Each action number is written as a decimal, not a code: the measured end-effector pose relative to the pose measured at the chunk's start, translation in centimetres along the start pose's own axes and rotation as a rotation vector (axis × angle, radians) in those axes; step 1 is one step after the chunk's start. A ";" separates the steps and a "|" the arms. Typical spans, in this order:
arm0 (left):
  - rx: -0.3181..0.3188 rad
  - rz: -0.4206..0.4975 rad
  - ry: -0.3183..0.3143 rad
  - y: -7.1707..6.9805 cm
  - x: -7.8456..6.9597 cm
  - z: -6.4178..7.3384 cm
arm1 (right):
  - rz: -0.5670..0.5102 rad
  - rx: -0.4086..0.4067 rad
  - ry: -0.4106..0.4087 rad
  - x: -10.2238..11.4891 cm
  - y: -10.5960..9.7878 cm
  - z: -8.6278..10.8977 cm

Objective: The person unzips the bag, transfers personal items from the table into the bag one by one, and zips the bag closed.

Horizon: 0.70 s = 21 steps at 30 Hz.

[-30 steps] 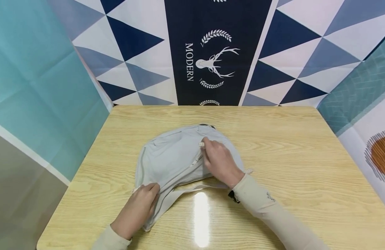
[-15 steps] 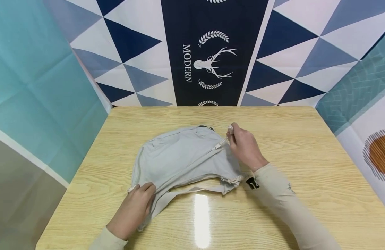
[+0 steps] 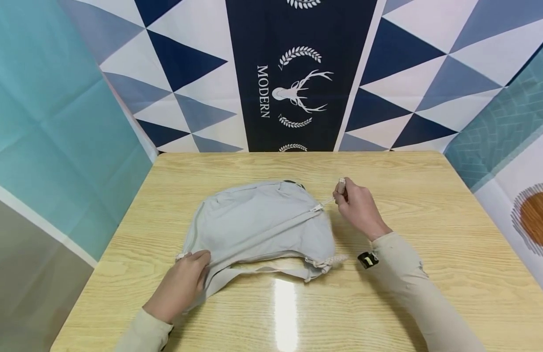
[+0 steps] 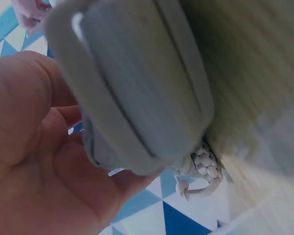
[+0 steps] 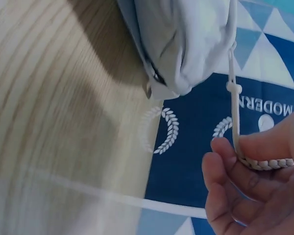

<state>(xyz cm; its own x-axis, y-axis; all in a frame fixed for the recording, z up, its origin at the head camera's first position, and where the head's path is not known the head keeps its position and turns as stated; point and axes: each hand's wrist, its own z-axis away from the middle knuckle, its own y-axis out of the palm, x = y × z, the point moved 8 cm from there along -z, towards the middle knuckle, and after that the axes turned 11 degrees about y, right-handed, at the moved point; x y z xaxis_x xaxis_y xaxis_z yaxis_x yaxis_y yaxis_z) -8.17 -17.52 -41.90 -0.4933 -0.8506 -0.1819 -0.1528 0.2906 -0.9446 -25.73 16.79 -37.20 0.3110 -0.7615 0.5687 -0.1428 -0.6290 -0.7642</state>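
A light grey fabric bag [image 3: 254, 215] lies on the table, its long zipper running slantwise across it. My right hand [image 3: 359, 205] pinches the braided cord pull [image 3: 341, 186], and the cord stretches taut from the zipper slider [image 3: 316, 208] at the bag's right end. In the right wrist view thumb and fingers close on this zipper cord [image 5: 235, 117]. My left hand [image 3: 181, 281] grips the bag's left end, where the left wrist view shows the bag's piped end panel [image 4: 137, 73] between thumb and fingers. Another braided cord [image 4: 206, 164] hangs beside that end.
The wooden table [image 3: 430, 220] extends around the bag on all sides. A grey strap [image 3: 271, 270] lies along the bag's near side, and a further braided cord [image 3: 337, 259] sticks out at the near right corner. A patterned cloth [image 3: 201, 73] hangs behind the table.
My right hand has moved right, drawing the zipper slider along to the bag's right end. The zipper line now looks closed and straighter. My left hand keeps its grip, shifting slightly left.
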 end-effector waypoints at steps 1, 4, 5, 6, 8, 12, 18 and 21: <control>0.004 0.002 0.002 -0.1 0.4 -0.1 | -0.007 0.019 0.024 -0.4 0.2 -0.1; 0.027 0.009 -0.001 -0.2 1.6 -0.5 | -0.022 0.070 0.091 -1.7 0.6 -0.1; 0.036 0.013 -0.005 -0.2 2.0 -0.6 | -0.027 0.083 0.113 -2.1 0.6 -0.1; 0.042 0.019 -0.009 -0.2 2.3 -0.8 | -0.032 0.097 0.131 -2.5 0.7 0.0; 0.046 0.014 -0.015 -0.3 2.9 -1.2 | -0.035 0.128 0.155 -3.0 0.9 0.3; 0.026 -0.054 0.008 -0.4 3.6 -2.3 | -0.044 0.170 0.202 -3.7 1.4 1.2; 0.056 -0.171 0.048 -0.7 3.0 -2.7 | -0.124 0.256 0.222 -3.9 2.0 3.0; 0.104 -0.208 0.062 -1.0 1.7 -2.5 | -0.112 0.283 0.176 -3.5 1.9 3.8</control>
<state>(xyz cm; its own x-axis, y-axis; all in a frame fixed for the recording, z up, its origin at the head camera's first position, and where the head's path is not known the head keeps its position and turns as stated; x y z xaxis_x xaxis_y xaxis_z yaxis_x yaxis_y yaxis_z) -10.99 -18.13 -40.59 -0.5122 -0.8582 0.0336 -0.1689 0.0623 -0.9837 -23.49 18.92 -41.80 0.1393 -0.7210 0.6788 0.1566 -0.6608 -0.7340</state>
